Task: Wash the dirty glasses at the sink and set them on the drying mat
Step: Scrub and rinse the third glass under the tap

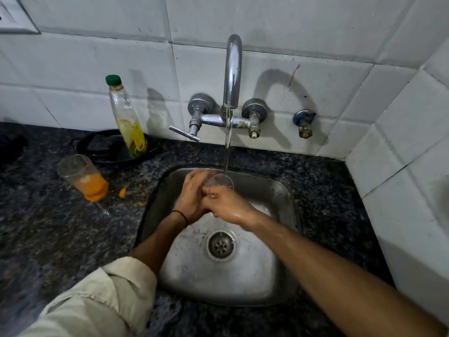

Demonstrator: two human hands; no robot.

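Left hand (192,198) and right hand (227,206), both wet, curl round the glass (220,180) under the tap stream (227,147) mid-frame; risk: slick grip could drop it, cracking against the sink (279,193).

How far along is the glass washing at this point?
Done: nothing visibly; no washed glass or drying mat is in view. In hand: the left hand and right hand hold a clear glass under the running tap over the sink. Still to do: the glass with orange residue stands unwashed on the counter.
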